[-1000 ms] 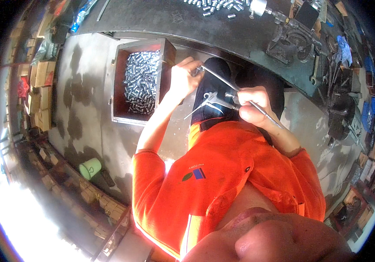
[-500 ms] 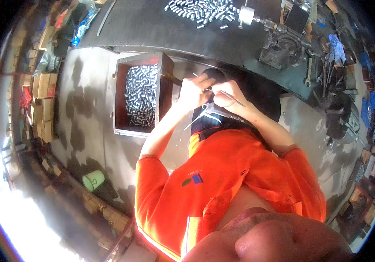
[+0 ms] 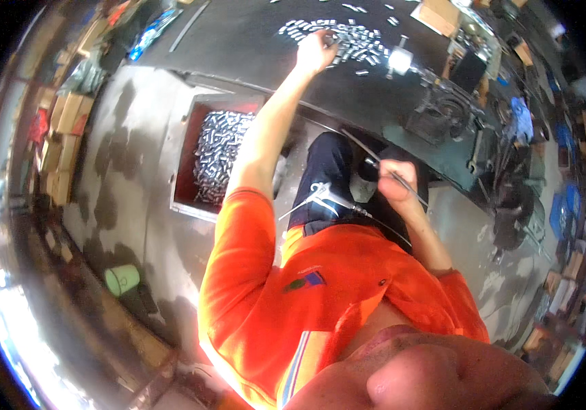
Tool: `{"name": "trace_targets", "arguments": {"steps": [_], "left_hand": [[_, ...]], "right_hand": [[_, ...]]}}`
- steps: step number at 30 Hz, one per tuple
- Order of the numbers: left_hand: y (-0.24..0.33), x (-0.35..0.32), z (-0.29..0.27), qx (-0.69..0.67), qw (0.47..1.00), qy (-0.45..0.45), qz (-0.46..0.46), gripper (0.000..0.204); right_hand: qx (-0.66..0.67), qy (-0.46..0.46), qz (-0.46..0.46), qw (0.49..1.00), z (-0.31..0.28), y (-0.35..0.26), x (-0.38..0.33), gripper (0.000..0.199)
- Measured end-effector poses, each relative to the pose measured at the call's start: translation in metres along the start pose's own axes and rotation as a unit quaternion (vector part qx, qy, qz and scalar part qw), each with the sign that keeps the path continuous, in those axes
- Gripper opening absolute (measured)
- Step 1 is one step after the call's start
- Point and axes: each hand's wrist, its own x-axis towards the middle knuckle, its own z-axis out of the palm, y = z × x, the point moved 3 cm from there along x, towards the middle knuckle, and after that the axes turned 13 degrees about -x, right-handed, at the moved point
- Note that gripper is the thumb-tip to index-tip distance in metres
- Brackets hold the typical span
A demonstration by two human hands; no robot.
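Observation:
My left hand [image 3: 315, 53] reaches over the dark workbench to a pile of small shiny metal cylinders [image 3: 358, 44]. Its fingers are curled together at the pile's near left side; what lies between the fingertips is too small to make out. Above my right thigh, my right hand [image 3: 398, 180] is closed round a thin metal rod [image 3: 361, 143], which slants from the bench edge down toward my forearm. A silver air blow gun [image 3: 324, 193] with a thin nozzle rests across my lap.
Left of my legs stands an open box [image 3: 187, 164] full of similar cylinders [image 3: 218, 154]. A greasy clamping device [image 3: 436, 113] with a white block [image 3: 400, 61] sits on the bench at right. Beyond it are a wrench [image 3: 476, 150] and a cardboard box [image 3: 438, 15]. A green cup [image 3: 122, 279] is at lower left.
My hands were together at the rod above my lap. Now the left has moved forward to the pile, while the right has drawn back and right, still holding the rod.

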Motion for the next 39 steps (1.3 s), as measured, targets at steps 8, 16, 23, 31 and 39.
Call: {"name": "trace_targets", "arguments": {"steps": [8, 16, 23, 31, 39], "left_hand": [[0.002, -0.076, -0.076, -0.057, 0.996, -0.004, -0.074, 0.035], [-0.168, -0.243, -0.24, -0.008, 0.939, 0.114, -0.325, 0.032], [-0.178, -0.232, -0.231, 0.344, 0.86, -0.001, -0.377, 0.028], [-0.173, -0.219, -0.221, 0.44, 0.811, -0.081, -0.376, 0.039], [-0.187, -0.234, -0.236, 0.44, 0.828, -0.059, -0.343, 0.033]], "right_hand": [[-0.043, 0.038, 0.025, 0.998, 0.003, 0.041, -0.014, 0.026], [0.04, -0.029, 0.048, 0.998, 0.018, 0.046, -0.016, 0.029], [0.044, -0.062, 0.039, 0.996, 0.033, 0.03, -0.004, 0.025], [-0.051, -0.048, 0.062, 0.996, 0.03, 0.036, -0.01, 0.022], [-0.096, -0.019, 0.037, 0.995, 0.036, 0.035, -0.01, 0.018]]}}
